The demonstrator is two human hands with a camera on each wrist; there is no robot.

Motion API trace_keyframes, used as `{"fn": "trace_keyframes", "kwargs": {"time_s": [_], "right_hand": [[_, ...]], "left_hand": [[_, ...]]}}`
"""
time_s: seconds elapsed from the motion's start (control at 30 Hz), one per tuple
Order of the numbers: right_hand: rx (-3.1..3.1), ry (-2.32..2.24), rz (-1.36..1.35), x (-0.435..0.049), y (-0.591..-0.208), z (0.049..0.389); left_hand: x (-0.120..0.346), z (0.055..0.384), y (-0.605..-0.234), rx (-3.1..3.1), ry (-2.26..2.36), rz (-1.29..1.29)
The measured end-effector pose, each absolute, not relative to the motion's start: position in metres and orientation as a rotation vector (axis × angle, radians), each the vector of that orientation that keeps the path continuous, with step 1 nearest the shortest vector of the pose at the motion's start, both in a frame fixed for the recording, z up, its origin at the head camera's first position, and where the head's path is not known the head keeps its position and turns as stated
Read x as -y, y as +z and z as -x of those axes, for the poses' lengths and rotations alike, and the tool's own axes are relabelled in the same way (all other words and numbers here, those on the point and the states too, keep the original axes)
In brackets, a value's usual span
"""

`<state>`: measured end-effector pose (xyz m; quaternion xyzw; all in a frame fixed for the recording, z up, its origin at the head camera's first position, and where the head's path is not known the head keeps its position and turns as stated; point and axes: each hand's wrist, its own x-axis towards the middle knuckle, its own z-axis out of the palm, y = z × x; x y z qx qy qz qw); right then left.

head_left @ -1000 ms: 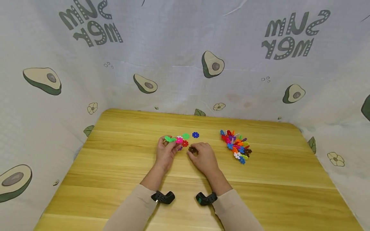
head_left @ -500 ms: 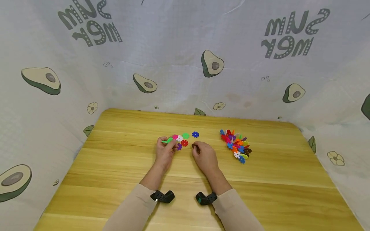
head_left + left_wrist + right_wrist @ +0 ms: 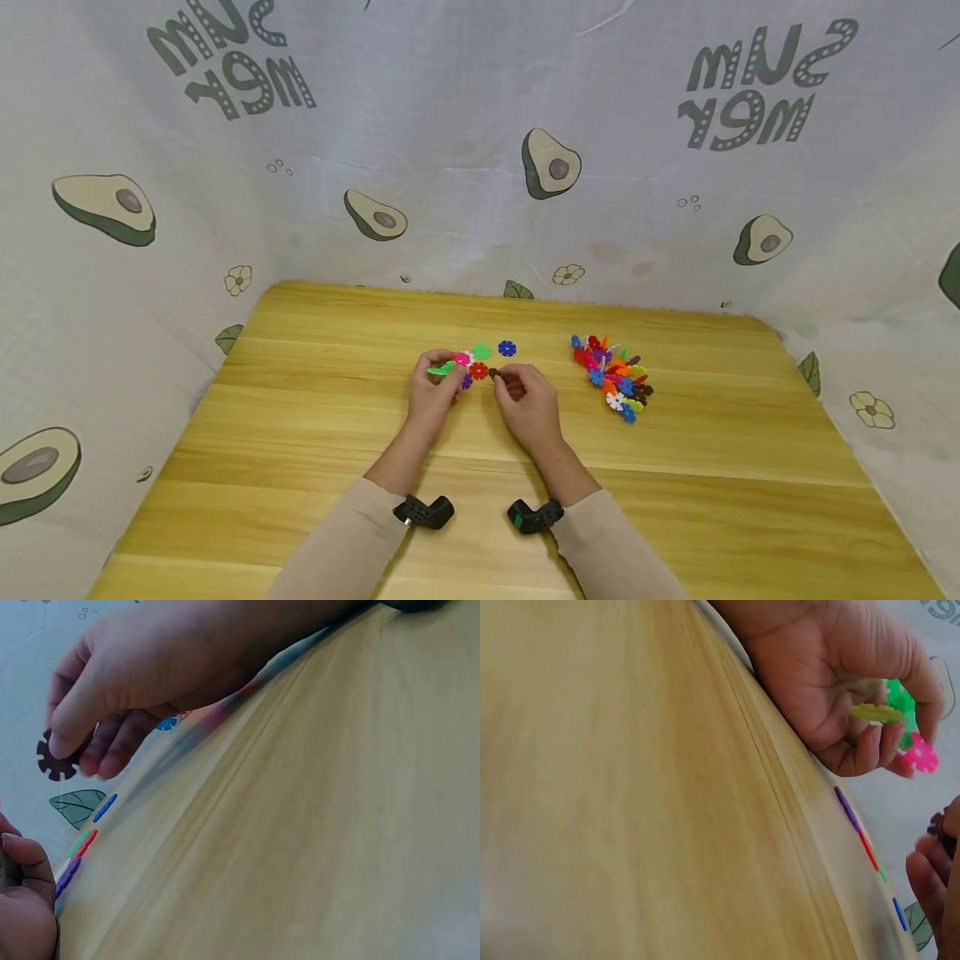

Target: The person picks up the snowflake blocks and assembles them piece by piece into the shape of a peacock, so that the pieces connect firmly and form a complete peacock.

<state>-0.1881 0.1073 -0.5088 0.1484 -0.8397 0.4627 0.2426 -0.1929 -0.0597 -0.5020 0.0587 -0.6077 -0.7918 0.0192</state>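
My left hand (image 3: 433, 402) grips a small cluster of notched plastic snowflake discs. A green disc (image 3: 901, 701), a pink disc (image 3: 922, 754) and a yellow one (image 3: 876, 713) show in it in the right wrist view; how they join is partly hidden by the fingers. Between thumb and fingers, my right hand (image 3: 531, 410) pinches a dark brown snowflake disc (image 3: 55, 760), held apart from the cluster. Just beyond the hands lie a red disc (image 3: 478, 371), a purple disc (image 3: 467, 382), a light green disc (image 3: 482, 352) and a blue disc (image 3: 507, 348). A white one is mostly covered.
To the right of my right hand, a heap of many-coloured snowflake discs (image 3: 611, 379) sits on the wooden table (image 3: 712, 417). A printed white cloth (image 3: 465, 125) hangs around the table's back and sides. Each wrist wears a black band (image 3: 429, 512).
The right hand has turned the brown disc about and now holds it a little nearer the left hand. The left hand has tilted its cluster away and back, shifting slightly right.
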Motion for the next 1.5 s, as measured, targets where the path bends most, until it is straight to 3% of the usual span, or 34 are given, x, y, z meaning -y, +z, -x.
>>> {"fn": "trace_keyframes", "kwargs": {"time_s": [0.43,1.13,1.5], "right_hand": [[2.181,1.484,-0.539,-0.102,-0.509,0.185],[2.27,1.34,-0.512,-0.102,-0.506,0.185],[2.29,1.3,-0.512,-0.102,-0.507,0.184]], "left_hand": [[0.055,0.19,-0.507,2.164,-2.136,0.081],[0.049,0.186,-0.504,2.196,-2.105,0.071],[0.051,0.187,-0.505,2.237,-2.05,0.197]]}}
